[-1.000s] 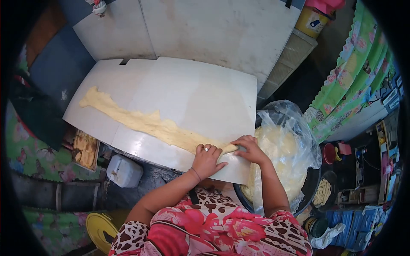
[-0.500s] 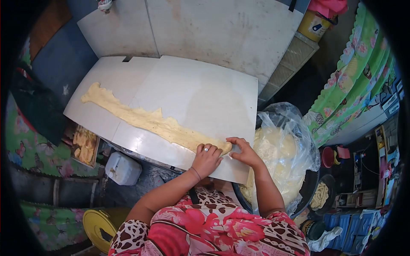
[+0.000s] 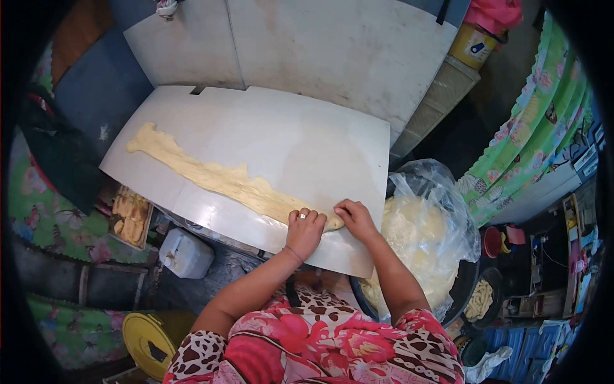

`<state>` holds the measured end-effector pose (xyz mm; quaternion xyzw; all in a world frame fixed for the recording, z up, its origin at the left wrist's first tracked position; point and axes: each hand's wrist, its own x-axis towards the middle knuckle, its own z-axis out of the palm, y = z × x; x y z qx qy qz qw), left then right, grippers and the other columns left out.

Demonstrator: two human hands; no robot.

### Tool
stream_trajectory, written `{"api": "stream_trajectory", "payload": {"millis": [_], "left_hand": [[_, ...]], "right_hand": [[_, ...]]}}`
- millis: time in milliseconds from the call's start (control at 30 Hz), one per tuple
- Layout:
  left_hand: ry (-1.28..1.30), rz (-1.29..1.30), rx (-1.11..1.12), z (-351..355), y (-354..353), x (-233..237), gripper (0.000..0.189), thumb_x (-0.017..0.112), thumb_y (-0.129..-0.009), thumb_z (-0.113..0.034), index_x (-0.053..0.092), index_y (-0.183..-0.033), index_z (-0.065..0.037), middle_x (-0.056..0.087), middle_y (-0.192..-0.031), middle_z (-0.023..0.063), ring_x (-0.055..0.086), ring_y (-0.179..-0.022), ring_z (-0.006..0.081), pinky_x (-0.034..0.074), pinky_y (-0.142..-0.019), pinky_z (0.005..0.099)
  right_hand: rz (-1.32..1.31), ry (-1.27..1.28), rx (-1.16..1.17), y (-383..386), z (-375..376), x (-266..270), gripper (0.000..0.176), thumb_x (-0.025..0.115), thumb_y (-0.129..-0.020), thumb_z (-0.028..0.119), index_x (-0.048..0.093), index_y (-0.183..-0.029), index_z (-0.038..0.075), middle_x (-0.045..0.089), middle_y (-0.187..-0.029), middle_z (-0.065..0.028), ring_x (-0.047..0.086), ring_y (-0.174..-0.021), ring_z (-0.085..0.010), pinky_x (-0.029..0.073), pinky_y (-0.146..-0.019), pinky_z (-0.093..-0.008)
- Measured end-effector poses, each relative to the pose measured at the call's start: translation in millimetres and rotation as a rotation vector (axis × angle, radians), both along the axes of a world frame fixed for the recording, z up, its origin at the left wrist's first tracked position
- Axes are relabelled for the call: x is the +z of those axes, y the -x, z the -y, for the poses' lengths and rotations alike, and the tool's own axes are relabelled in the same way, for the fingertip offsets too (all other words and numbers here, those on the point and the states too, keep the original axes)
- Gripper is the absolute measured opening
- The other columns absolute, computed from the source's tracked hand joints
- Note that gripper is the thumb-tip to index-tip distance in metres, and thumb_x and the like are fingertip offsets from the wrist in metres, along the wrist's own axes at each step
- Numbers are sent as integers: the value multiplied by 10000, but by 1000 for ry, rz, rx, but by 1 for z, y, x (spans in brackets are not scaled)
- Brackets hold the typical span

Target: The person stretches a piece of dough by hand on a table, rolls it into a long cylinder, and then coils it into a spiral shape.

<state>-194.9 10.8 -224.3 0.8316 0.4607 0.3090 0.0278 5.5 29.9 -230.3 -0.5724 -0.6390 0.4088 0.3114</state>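
A long flattened strip of pale dough (image 3: 224,180) runs diagonally over the white table board (image 3: 268,121), from its upper left to the front right. My left hand (image 3: 305,232), with a ring on one finger, has its fingers curled down onto the dough near the right end. Just right of it, my right hand (image 3: 355,219) pinches the dough's right tip, where the edge looks folded over. Both hands are close together and touch the strip.
Right of the board, a large dark basin holds more dough (image 3: 416,237) under clear plastic (image 3: 457,211). A white jug (image 3: 185,253), a tray of bread pieces (image 3: 131,217) and a yellow lidded bucket (image 3: 148,342) stand at the left. A green flowered curtain (image 3: 524,134) hangs at the right.
My right hand has closed its fingers, spread before, and moved slightly left and up at the dough's end. My left hand has curled more on the dough. The view has shifted slightly.
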Motion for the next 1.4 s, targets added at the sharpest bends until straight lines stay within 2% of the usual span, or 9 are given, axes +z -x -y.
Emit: {"api": "stream_trajectory", "payload": {"millis": [133,400,600,700,900,1133,1233,1333,1400], "left_hand": [[-5,-73,-112,8,16,16,217,703,-758,-299,664,-855,-108,557,-1044,72,476,-1032,252,320,-895,445],[43,-11,22,-2,18,18,215,709,-755,-278,655,-792,-73,535,-1157,115,449,-1082,290,287,-925,457],[-25,4,-18,-15,28,9,194,676,-792,-250,649,-886,-82,563,-1042,59,497,-1012,254,321,-916,423],[19,-81,-213,-5,33,16,225,662,-802,-280,653,-937,-99,564,-969,46,510,-990,229,337,-891,407],[111,-110,47,-16,31,15,240,667,-800,-302,658,-932,-102,572,-971,42,508,-991,230,336,-883,414],[21,-44,0,-20,36,17,248,670,-810,-301,651,-915,-77,587,-968,51,510,-979,243,337,-881,415],[46,-60,-42,-15,44,16,251,665,-816,-307,653,-919,-78,587,-974,53,510,-981,246,338,-880,417],[67,-89,57,-19,52,15,257,661,-820,-309,655,-944,-83,583,-989,60,511,-987,249,337,-881,417],[107,-132,136,-25,51,18,264,659,-822,-306,656,-968,-86,581,-998,65,511,-992,250,338,-882,418]], "right_hand": [[106,-247,348,-26,18,24,247,708,-813,234,670,-1013,94,612,-1192,-47,490,-1166,-242,299,-993,-428],[502,-517,-26,20,-14,4,223,686,-834,260,661,-949,70,598,-964,-61,528,-1006,-220,333,-910,-374],[-88,-118,172,-1,-6,10,200,676,-846,257,653,-902,67,625,-909,-76,568,-821,-239,394,-820,-366],[-58,-391,284,-6,4,14,177,666,-855,245,659,-906,76,632,-958,-70,550,-890,-232,365,-868,-368],[524,-459,-54,32,-23,11,151,610,-878,240,650,-940,107,577,-908,-49,502,-981,-230,316,-874,-390],[82,-368,165,28,-25,1,263,601,-891,280,648,-1102,130,576,-1021,-43,480,-1048,-228,339,-903,-394],[393,-566,323,31,-11,26,358,611,-888,298,624,-1228,187,574,-1122,-33,474,-1097,-224,314,-953,-383],[573,-269,368,38,-22,32,417,595,-895,337,585,-1299,235,549,-1225,-51,459,-1145,-232,288,-982,-388],[556,-479,144,46,-32,15,426,563,-910,371,579,-1306,217,517,-1276,-83,452,-1151,-243,264,-1000,-397]]}}
